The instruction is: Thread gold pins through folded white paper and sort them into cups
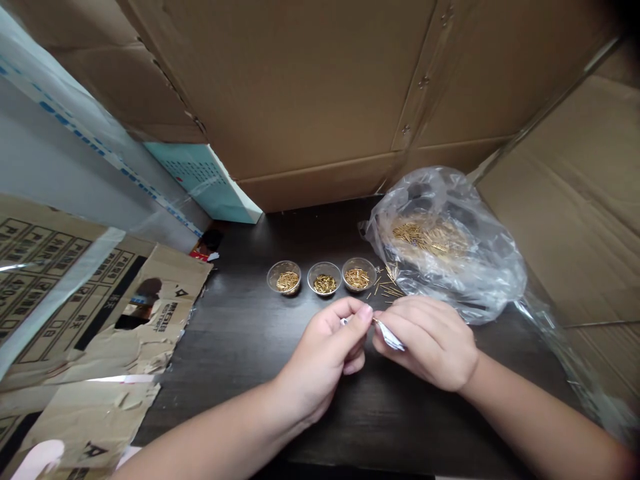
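Observation:
My left hand (327, 350) is closed in a pinch, its thumb and forefinger at one end of a small gold-coloured pin (375, 321). Fingertip to fingertip with it, my right hand (433, 343) is closed too, round the pin's other end. A folded white piece (391, 337), paper or cloth, sticks out from under the right fingers. A bit of white also shows by the left forefinger. Most of the pin is hidden by the fingers. Just beyond the hands, several loose gold-coloured pins (390, 289) lie on the dark table (240, 333).
Three clear cups, left (284, 279), middle (325, 280) and right (359, 275), hold small gold-coloured parts. An opened clear plastic bag (493, 267) with more pins lies at right. Cardboard walls (310, 87) rise behind and right; printed cardboard (165, 320) and a light-blue box (200, 180) are left.

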Demonstrator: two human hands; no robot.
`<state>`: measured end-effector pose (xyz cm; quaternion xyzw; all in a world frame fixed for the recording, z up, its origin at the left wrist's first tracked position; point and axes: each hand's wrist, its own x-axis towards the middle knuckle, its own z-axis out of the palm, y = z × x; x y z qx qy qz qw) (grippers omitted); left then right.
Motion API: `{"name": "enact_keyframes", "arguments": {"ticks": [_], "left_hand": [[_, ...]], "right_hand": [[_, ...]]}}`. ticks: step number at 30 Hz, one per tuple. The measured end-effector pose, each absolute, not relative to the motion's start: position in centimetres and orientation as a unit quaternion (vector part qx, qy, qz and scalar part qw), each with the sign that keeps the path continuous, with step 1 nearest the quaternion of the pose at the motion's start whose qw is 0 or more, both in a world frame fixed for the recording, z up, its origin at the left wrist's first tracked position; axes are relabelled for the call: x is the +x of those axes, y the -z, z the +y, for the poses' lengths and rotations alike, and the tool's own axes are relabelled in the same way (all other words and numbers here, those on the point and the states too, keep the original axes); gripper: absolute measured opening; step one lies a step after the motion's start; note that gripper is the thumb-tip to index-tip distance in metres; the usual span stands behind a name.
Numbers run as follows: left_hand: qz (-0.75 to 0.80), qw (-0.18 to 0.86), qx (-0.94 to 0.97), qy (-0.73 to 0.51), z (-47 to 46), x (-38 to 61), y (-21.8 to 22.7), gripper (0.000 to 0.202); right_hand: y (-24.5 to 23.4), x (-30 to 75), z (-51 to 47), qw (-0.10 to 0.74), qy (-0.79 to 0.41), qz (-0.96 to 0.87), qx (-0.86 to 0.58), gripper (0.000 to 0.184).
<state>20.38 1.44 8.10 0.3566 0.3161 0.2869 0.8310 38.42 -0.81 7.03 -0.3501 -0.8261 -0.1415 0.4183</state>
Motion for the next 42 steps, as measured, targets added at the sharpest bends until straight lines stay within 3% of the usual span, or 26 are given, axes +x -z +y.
{"name": "enact_keyframes", "arguments": {"ticks": [4, 9, 12, 17, 32, 42], "left_hand": [[0.251, 0.834, 0.427, -0.243, 2.0, 19.1, -7.6, 0.031], [0.257, 0.719, 0.597, -0.246, 2.9, 17.3, -6.7, 0.035], [0.271, 0.717, 0.601, -0.228, 3.1, 17.0, -6.4, 0.025], [0.305, 0.744, 0.558, -0.203, 3.1, 17.1, -6.4, 0.029], [0.351, 0.761, 0.494, -0.234, 2.8, 17.5, -6.3, 0.027], [0.363, 0.758, 0.488, -0.235, 3.2, 17.6, -5.8, 0.030]], "right_hand": [[-7.1, 38.1, -0.7, 0.455, 0.078, -0.794, -0.395, 0.006], [-6.6, 37.3, -0.6, 0.496, -0.011, -0.763, -0.415, 0.010], [-6.2, 37.0, -0.5, 0.501, -0.049, -0.762, -0.407, 0.009], [-5.7, 36.6, -0.7, 0.489, -0.086, -0.764, -0.411, 0.005], [-4.8, 36.3, -0.9, 0.461, -0.065, -0.779, -0.420, 0.002], [-4.0, 36.9, -0.5, 0.441, -0.027, -0.811, -0.384, 0.011]]}}
